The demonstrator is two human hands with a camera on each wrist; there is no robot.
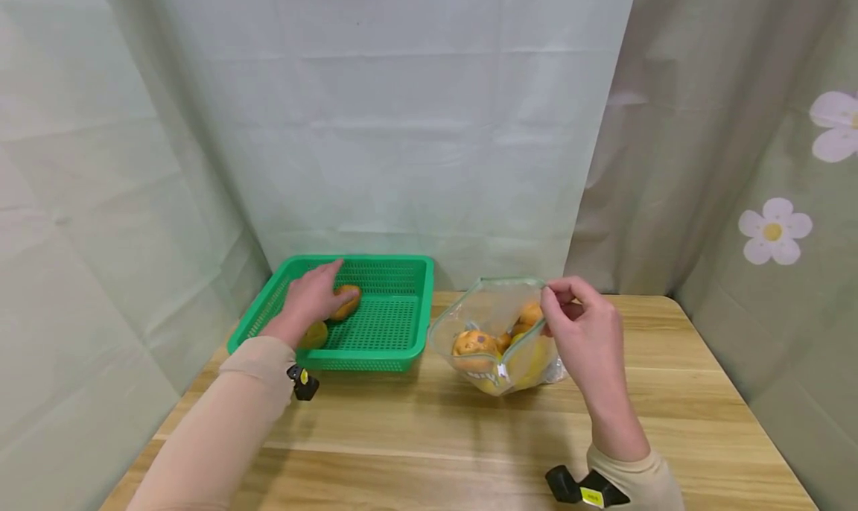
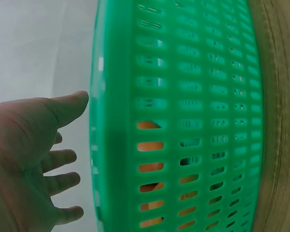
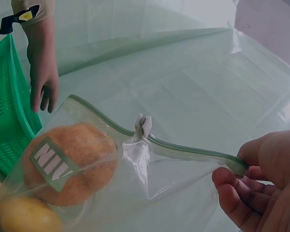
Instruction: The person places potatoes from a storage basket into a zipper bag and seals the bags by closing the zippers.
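Pale curtains hang behind the wooden table (image 1: 415,436). At far left, the green basket (image 1: 395,265) holds an orange fruit (image 1: 347,301) under the loose-fingered left hand (image 1: 308,302). The right hand (image 1: 583,325) pinches the zip bag (image 1: 492,332) rim; that light pinch could slip, spilling fruit.

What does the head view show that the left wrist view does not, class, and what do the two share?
Only the head view shows the right hand pinching the rim of a clear bag of fruit on the wooden table, and the left hand over an orange fruit inside the basket. Only the left wrist view shows the basket's slotted side wall close up, with orange glimpsed through the slots. Both show the green basket and the left hand's spread fingers.
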